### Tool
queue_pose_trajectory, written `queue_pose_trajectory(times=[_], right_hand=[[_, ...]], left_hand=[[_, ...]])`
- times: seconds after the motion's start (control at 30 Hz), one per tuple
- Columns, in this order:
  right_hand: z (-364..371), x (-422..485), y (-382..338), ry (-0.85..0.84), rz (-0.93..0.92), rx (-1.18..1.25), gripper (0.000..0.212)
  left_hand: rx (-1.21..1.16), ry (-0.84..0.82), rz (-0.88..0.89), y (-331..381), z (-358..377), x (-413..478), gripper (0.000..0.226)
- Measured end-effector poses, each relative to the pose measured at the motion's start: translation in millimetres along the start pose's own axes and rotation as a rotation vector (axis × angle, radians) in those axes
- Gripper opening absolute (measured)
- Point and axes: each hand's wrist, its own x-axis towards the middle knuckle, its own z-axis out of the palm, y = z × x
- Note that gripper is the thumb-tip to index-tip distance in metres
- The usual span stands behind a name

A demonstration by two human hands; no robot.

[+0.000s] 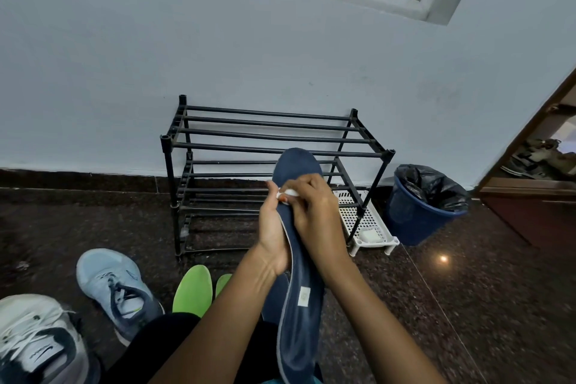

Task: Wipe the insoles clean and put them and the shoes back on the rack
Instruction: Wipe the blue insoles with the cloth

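Observation:
A long dark blue insole (299, 315) stands on end in front of me, toe up. My left hand (272, 237) grips its left edge at the middle. My right hand (314, 212) presses a small white wipe (288, 193) against the insole's upper face, fingers curled round the wipe. Two green insoles (193, 290) lie on the floor below my left arm. A light blue sneaker (117, 290) sits to their left, and a white and dark sneaker (37, 343) at the bottom left corner. The black shoe rack (265, 134) stands bare against the wall.
A white perforated tray (364, 224) with a small white block sits beside the rack's right foot. A blue bin with a black liner (420, 206) stands to the right. A brown cabinet (530, 206) with shoes inside is at far right. Floor is dark polished stone.

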Motion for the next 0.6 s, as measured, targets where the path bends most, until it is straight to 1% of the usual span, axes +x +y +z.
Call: queue_pose_trajectory(times=[0.03,0.07,0.17,0.2,0.3,0.4,0.53,0.6], right_hand=[[2,1,-2,-0.018,0.001,0.001,0.013],[3,-1,-4,-0.037,-0.001,0.005,0.014],[4,-14,-5,-0.046,-0.015,0.051,0.016],[4,-19,-4,-0.041,-0.008,0.077,0.016],[3,-28,-4,-0.040,0.017,0.126,0.015],[4,-24,-2,0.010,-0.006,0.082,0.018],[5,-6,4,0.012,0.034,0.049,0.016],[6,-7,5,-0.006,0.042,0.050,0.016]], left_hand=[[-0.002,0.019,0.002,-1,-4,4,0.050],[0.019,0.048,0.002,-1,-4,5,0.054],[0.014,0.076,-0.018,7,-6,1,0.080],[0.012,0.092,-0.020,8,-6,-1,0.084],[-0.037,0.103,-0.018,6,-13,7,0.081],[-0.067,0.089,-0.039,6,-11,5,0.080],[-0.137,0.030,-0.050,-1,-7,4,0.059],[-0.161,0.018,-0.050,0,-7,5,0.060]])
